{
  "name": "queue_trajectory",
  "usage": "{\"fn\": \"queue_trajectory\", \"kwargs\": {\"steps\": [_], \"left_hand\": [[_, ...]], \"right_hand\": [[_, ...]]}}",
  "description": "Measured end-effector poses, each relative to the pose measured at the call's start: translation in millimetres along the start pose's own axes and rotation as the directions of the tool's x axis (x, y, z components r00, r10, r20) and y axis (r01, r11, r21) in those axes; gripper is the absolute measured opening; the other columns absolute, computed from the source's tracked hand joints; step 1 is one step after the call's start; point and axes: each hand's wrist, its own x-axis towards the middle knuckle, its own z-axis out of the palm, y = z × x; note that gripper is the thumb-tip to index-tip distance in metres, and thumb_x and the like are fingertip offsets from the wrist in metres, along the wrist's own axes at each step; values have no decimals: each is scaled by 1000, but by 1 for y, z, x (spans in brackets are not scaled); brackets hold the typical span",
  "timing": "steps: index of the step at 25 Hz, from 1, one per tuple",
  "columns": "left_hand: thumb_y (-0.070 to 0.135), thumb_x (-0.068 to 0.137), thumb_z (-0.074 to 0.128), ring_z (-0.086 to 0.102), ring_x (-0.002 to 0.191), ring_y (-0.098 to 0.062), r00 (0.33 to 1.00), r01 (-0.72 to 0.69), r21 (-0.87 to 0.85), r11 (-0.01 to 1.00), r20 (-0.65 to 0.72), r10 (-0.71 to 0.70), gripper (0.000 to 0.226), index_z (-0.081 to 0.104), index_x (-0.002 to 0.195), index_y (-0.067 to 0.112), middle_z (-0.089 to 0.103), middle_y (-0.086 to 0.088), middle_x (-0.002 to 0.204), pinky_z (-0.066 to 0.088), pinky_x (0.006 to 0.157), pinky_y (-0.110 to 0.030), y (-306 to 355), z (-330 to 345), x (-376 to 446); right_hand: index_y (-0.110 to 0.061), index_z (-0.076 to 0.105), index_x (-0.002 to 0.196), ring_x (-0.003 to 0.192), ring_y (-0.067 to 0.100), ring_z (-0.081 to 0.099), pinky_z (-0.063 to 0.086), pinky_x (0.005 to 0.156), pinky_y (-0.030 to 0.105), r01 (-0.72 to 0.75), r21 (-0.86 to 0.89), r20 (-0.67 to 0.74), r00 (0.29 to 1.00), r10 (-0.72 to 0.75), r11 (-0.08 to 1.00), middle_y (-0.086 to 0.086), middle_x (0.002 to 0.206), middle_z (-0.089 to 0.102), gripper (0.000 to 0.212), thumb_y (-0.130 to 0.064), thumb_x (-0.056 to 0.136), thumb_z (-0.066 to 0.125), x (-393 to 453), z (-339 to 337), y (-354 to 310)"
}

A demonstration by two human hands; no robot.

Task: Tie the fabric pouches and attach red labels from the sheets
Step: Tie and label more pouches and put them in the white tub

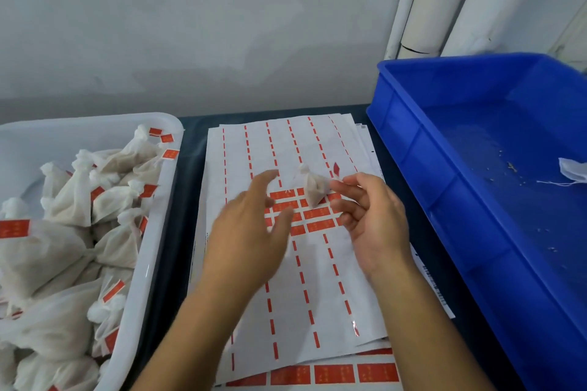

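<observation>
A small white fabric pouch [313,188], knotted at its top, hangs just above the label sheet [317,289] with a red label [336,169] sticking up beside it. My right hand [373,225] pinches the pouch's right corner between its top two fingertips, the other fingers spread. My left hand [251,235], open, blurred and holding nothing, hovers just left of the pouch. A few rows of red labels [319,215] are left in the middle of the sheet; elsewhere only thin red strips show.
A white bin [170,197] on the left holds several tied, labelled pouches [68,200]. A blue crate [403,149] on the right holds crumbs and one loose white pouch [573,170]. More label sheets [336,373] lie under the top one. A wall and white rolls stand behind.
</observation>
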Motion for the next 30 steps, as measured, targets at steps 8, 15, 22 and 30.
{"fn": "queue_trajectory", "kwargs": {"steps": [8, 15, 22, 30], "left_hand": [[55, 106, 35, 64, 79, -13, 999, -45, 307, 950, 43, 34, 53, 29, 156, 41, 69, 7, 111, 49, 63, -24, 52, 57, 58], [39, 100, 61, 63, 92, -12, 997, -11, -129, 992, -72, 2, 27, 60, 126, 36, 66, 5, 128, 52, 74, -19, 35, 58, 69], [16, 99, 62, 60, 93, -9, 984, 153, -517, 842, 158, -82, 33, 65, 114, 46, 58, 15, 118, 44, 46, -3, 28, 38, 47], [19, 98, 66, 66, 102, 7, 991, 22, -569, 822, 122, 57, 30, 68, 109, 47, 69, 32, 107, 52, 71, -4, 4, 15, 6]], "right_hand": [[-33, 76, 89, 65, 12, 67, 53, 55, 20, 106, -2, -48, 993, -106, 994, 2, 95, 79, 20, -34, 100, 59, 1, -5, -2], [-32, 73, 91, 69, 15, 70, 58, 67, 29, 71, -30, -68, 995, -73, 997, -1, 93, 79, 12, -30, 100, 65, 7, -6, 5], [-36, 73, 89, 64, 11, 67, 55, 60, 23, 85, -21, -78, 993, -87, 996, 0, 87, 77, 16, -24, 98, 67, 11, -7, 9], [-33, 70, 96, 78, 16, 75, 58, 64, 20, 156, -147, 36, 988, -152, 977, -10, 95, 78, 11, -22, 99, 68, 9, -5, 13]]}}
